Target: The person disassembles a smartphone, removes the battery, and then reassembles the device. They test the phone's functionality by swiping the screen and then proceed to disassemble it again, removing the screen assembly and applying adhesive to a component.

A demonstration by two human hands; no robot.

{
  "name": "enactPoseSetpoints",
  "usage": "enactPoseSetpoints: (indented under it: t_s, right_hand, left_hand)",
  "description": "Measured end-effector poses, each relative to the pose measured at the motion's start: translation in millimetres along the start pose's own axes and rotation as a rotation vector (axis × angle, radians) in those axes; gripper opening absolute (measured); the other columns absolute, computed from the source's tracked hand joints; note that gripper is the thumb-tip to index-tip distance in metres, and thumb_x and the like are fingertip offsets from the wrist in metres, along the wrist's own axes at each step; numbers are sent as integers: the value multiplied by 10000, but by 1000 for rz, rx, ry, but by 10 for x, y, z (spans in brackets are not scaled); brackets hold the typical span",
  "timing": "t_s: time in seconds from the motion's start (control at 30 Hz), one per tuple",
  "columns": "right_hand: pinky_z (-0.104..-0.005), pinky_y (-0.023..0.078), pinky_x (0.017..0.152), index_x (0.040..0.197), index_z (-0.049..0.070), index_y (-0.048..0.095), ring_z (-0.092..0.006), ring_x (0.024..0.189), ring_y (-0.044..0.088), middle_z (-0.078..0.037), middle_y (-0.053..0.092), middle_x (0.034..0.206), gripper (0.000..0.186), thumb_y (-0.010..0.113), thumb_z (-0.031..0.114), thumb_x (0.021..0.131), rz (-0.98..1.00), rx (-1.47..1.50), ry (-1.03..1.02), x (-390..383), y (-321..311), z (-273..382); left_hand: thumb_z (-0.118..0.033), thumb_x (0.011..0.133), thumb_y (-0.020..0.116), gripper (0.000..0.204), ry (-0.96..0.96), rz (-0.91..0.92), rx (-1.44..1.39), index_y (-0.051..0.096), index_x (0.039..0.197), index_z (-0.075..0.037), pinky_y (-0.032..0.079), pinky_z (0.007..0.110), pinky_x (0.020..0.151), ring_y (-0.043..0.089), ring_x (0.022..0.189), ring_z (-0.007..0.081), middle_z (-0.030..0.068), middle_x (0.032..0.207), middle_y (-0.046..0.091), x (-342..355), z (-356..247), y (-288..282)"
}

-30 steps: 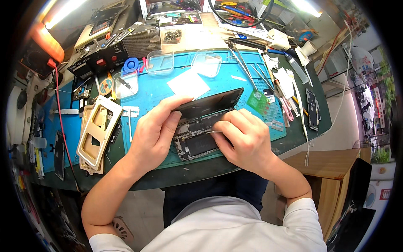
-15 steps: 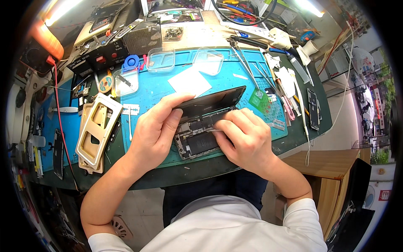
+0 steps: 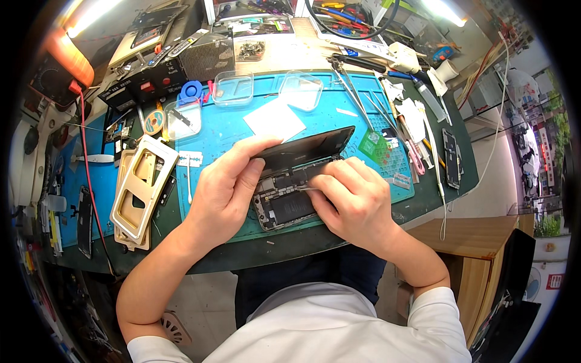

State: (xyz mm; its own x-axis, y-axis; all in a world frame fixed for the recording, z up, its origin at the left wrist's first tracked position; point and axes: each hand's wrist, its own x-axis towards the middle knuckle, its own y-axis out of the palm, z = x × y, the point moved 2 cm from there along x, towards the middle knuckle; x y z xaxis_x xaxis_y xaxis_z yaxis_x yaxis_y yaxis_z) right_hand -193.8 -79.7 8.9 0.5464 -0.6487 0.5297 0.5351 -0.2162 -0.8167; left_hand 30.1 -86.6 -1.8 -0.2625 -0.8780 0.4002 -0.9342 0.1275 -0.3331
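Note:
An opened smartphone point(image 3: 293, 207) lies on the blue mat in front of me, its battery and circuit boards bare. Its dark screen panel point(image 3: 308, 149) is tilted up along the far side. Thumb and fingers of my left hand point(image 3: 225, 184) are closed on the panel's left end. Over the right part of the phone, my right hand point(image 3: 357, 196) is pinched on a thin metal tool point(image 3: 307, 189), perhaps tweezers, whose tip is over the inner parts. Most of that tool is hidden by the fingers.
A blue work mat point(image 3: 230, 130) carries white paper point(image 3: 274, 120) and clear plastic boxes point(image 3: 233, 88). Phone frame moulds point(image 3: 143, 187) lie left. Tweezers point(image 3: 357, 97), a syringe point(image 3: 428, 97) and a green piece point(image 3: 375, 145) are to the right. A red cable point(image 3: 86, 163) runs down the left.
Hardly anything differs. The whole view has shifted very slightly, while both hands keep their hold on the screen panel and the thin tool.

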Motion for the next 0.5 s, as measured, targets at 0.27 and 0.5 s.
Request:
enactPoseSetpoints:
  t_s: [0.27,0.5]
  right_hand:
    - [-348,496,659,874,77,673,-213,792,618,-23,611,878,156,795,77,776,2,7,-4,5,0,-3]
    - [-347,494,626,851,85,694,-228,721,601,-26,640,847,168,804,48,728,-35,27,4,21,2,-5]
  left_hand:
    - [17,1052,518,309,-1,0,7,624,1341,-9,538,321,925,707,1055,254,156,1210,710,5,-6,-1]
    - [14,1055,518,308,-19,6,-2,624,1343,-14,540,313,902,706,1029,238,151,1207,712,-1,-3,-2]
